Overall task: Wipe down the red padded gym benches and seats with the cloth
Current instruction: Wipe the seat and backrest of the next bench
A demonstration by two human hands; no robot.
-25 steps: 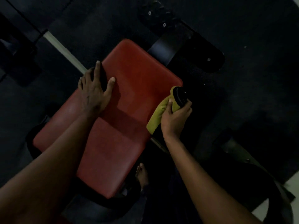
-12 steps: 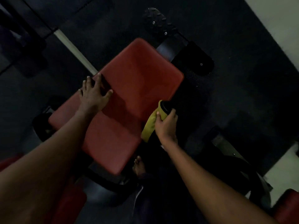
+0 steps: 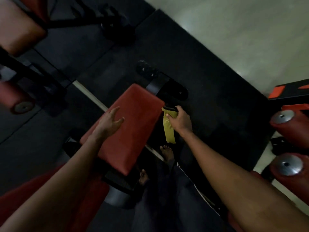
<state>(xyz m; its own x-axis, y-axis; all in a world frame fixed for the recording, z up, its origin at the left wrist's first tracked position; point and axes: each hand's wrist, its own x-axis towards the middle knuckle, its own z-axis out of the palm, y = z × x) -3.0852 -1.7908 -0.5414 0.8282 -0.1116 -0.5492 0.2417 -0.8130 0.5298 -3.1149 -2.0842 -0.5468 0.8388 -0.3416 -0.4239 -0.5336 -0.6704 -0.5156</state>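
Clearly, right hand (image 3: 181, 120) fingers grip the yellow cloth (image 3: 169, 131); left hand (image 3: 109, 122) fingers spread over the red seat (image 3: 133, 124).

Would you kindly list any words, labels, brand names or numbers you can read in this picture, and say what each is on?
None can be read: the red bench pad, the yellow cloth held by the right hand and the metal end caps show no lettering. The orange marks on the black panel are shapes, too blurred to read.

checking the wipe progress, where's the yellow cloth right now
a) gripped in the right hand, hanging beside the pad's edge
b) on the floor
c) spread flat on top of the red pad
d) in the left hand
a: the right hand grips the yellow cloth, which hangs beside the red pad.
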